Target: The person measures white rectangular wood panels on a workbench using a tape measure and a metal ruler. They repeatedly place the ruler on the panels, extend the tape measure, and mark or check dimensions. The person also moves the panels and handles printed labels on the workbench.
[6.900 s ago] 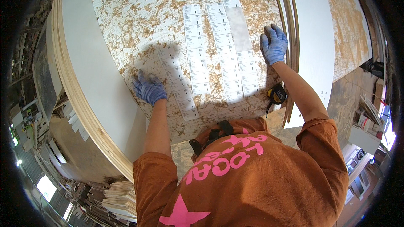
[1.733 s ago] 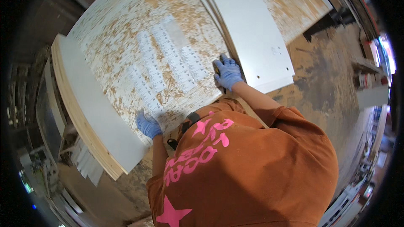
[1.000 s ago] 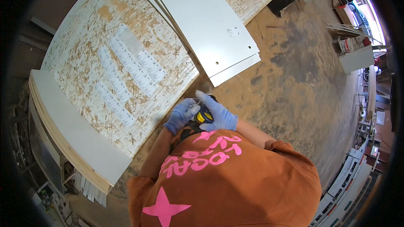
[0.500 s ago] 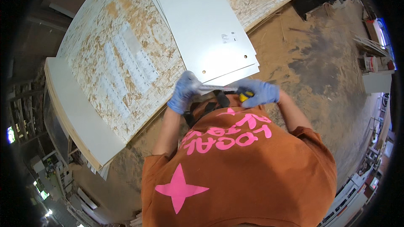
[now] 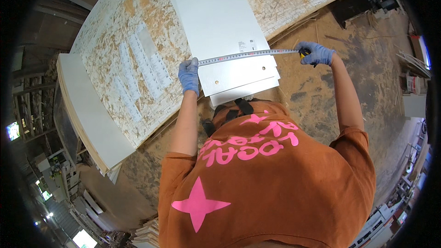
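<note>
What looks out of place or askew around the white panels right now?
The stacked white panels are not flush: lower ones stick out stepwise at the near end. Sawdust covers the floor. The tape measure runs straight between left hand and right hand.

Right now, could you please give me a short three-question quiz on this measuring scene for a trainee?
1. True or false: the tape measure is stretched across the white panels.
2. Which of the hands holds the tape's yellow case: left hand or right hand?
3. What do the white panels lie on? A. chipboard sheet B. bare floor C. a metal cart

Key: 1 true; 2 right hand; 3 A.
</note>
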The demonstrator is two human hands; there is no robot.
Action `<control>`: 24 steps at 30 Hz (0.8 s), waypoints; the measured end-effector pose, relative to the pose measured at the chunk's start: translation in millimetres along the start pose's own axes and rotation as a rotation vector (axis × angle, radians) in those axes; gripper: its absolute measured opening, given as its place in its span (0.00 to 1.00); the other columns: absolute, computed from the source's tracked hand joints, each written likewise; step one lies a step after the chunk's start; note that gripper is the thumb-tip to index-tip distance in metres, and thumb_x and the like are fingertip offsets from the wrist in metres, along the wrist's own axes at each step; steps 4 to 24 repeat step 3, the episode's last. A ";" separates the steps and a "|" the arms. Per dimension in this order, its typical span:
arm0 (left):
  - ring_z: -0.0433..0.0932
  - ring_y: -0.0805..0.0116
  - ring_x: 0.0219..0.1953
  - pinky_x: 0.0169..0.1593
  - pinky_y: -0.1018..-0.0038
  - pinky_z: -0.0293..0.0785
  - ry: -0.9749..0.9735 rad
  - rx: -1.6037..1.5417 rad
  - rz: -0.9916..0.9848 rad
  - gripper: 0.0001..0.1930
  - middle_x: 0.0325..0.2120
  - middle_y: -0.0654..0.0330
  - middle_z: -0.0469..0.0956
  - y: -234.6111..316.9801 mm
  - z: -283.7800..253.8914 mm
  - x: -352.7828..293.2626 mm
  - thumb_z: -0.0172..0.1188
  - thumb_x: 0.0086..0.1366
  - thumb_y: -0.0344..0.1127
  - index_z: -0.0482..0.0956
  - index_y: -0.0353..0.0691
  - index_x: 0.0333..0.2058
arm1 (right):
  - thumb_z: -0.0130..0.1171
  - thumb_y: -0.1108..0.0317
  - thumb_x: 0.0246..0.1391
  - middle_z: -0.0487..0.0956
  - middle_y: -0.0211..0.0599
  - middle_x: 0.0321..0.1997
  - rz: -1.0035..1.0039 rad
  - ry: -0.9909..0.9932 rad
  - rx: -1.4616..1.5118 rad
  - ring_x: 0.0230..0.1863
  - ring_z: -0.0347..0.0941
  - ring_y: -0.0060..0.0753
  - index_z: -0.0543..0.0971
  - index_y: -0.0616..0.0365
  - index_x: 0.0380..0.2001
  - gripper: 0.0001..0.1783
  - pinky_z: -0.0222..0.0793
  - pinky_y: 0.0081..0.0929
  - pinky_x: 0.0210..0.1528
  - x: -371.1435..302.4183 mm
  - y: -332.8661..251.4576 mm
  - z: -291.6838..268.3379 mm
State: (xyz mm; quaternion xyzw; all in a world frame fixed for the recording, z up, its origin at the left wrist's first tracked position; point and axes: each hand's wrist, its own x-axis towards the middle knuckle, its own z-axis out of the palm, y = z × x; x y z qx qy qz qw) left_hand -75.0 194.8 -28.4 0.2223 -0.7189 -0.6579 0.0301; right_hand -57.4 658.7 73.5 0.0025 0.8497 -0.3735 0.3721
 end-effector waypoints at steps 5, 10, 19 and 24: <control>0.72 0.73 0.35 0.41 0.75 0.73 -0.023 0.068 0.014 0.18 0.34 0.61 0.77 -5.1 1.3 -0.2 0.68 0.61 0.42 0.76 0.37 0.42 | 0.69 0.64 0.47 0.74 0.31 0.33 -0.080 0.032 0.025 0.31 0.71 0.26 0.73 0.52 0.53 0.28 0.71 0.28 0.33 15.7 29.5 -7.9; 0.72 0.73 0.35 0.41 0.75 0.73 -0.023 0.068 0.014 0.18 0.34 0.61 0.77 -5.1 1.3 -0.2 0.68 0.61 0.42 0.76 0.37 0.42 | 0.69 0.64 0.47 0.74 0.31 0.33 -0.080 0.032 0.025 0.31 0.71 0.26 0.73 0.52 0.53 0.28 0.71 0.28 0.33 15.7 29.5 -7.9; 0.72 0.73 0.35 0.41 0.75 0.73 -0.023 0.068 0.014 0.18 0.34 0.61 0.77 -5.1 1.3 -0.2 0.68 0.61 0.42 0.76 0.37 0.42 | 0.69 0.64 0.47 0.74 0.31 0.33 -0.080 0.032 0.025 0.31 0.71 0.26 0.73 0.52 0.53 0.28 0.71 0.28 0.33 15.7 29.5 -7.9; 0.72 0.73 0.35 0.41 0.75 0.73 -0.023 0.068 0.014 0.18 0.34 0.61 0.77 -5.1 1.3 -0.2 0.68 0.61 0.42 0.76 0.37 0.42 | 0.69 0.64 0.47 0.74 0.31 0.33 -0.080 0.032 0.025 0.31 0.71 0.26 0.73 0.52 0.53 0.28 0.71 0.28 0.33 15.7 29.5 -7.9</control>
